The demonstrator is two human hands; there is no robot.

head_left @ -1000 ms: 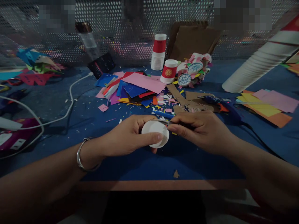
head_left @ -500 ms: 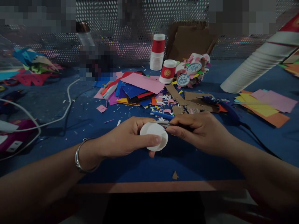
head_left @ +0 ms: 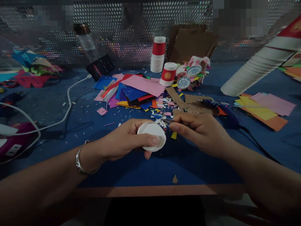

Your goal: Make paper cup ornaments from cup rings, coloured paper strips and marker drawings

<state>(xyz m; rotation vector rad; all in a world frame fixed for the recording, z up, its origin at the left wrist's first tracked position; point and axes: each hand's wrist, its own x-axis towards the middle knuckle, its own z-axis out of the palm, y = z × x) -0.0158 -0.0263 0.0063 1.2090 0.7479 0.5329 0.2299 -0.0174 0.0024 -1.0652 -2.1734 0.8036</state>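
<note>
My left hand is closed on a white round paper piece, like the bottom of a paper cup. The thumb presses across its face and the fingers are behind it. My right hand pinches a thin metal tool; its kind is mostly hidden by my fingers. The tool's tip lies just above and right of the round piece, close to a small white paper strip. I cannot tell if the tip touches that strip.
Colored paper sheets and scraps lie ahead. Behind them are stacked paper cups, a single cup and a decorated bundle. A glue gun with its cord lies right, near a long leaning cup stack. A white cable crosses the left.
The metal tool has come away from the round piece's upper edge, opening a gap between my right hand and the piece. My left hand has shifted slightly left with the piece.
</note>
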